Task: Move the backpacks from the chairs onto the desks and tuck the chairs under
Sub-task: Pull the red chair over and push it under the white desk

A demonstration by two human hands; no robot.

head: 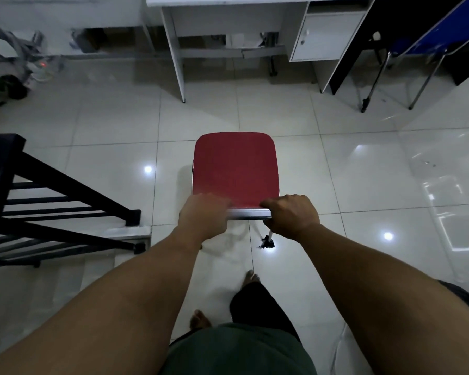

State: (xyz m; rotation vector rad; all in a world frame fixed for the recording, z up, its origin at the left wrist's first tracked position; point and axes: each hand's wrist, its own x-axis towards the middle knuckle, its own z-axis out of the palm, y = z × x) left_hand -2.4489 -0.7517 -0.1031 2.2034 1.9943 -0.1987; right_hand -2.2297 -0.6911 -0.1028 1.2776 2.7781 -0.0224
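A red-seated chair point(235, 169) with a chrome frame stands on the tiled floor in the middle of the view, facing a white desk point(173, 44) at the top. Its seat is bare; no backpack is in sight. My left hand point(205, 215) grips the left end of the chair's back rail. My right hand point(291, 215) grips the right end of the same rail. The desk's open knee space lies straight beyond the chair, about two floor tiles away.
A white cabinet point(325, 36) sits under the desk's right side. A blue chair point(431, 31) stands tucked at a dark desk at top right. A black metal rack point(52, 207) stands close on the left. My bare feet point(251, 277) are on the tiles behind the chair.
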